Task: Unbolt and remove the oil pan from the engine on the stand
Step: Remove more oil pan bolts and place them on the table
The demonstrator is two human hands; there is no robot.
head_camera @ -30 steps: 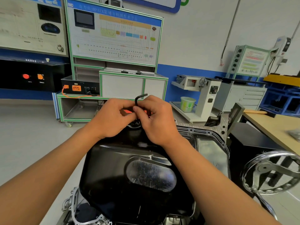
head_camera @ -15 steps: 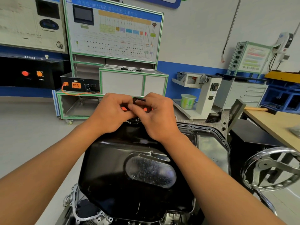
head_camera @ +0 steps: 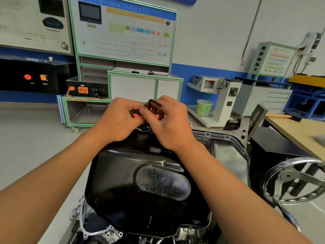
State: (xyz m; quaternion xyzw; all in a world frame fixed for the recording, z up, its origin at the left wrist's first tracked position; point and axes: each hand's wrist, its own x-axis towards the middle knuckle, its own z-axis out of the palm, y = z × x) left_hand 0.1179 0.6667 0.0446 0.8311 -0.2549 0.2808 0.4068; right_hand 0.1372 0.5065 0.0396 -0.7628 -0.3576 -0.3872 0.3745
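Oil pan (head_camera: pixel 140 182) seated on engine (head_camera: pixel 219 134). I observe left hand (head_camera: pixel 117 120) and right hand (head_camera: pixel 168 124), fingers curled, jointly pinching a key set (head_camera: pixel 152 103) above its far edge.

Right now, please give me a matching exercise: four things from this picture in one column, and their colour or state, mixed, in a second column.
1. oil pan
2. hex key
3. bucket
4. handwheel

A. pale green
B. pinched between the left hand and the right hand
C. shiny metal
D. black, glossy

Pairs: 1-D, 2-B, 3-A, 4-C
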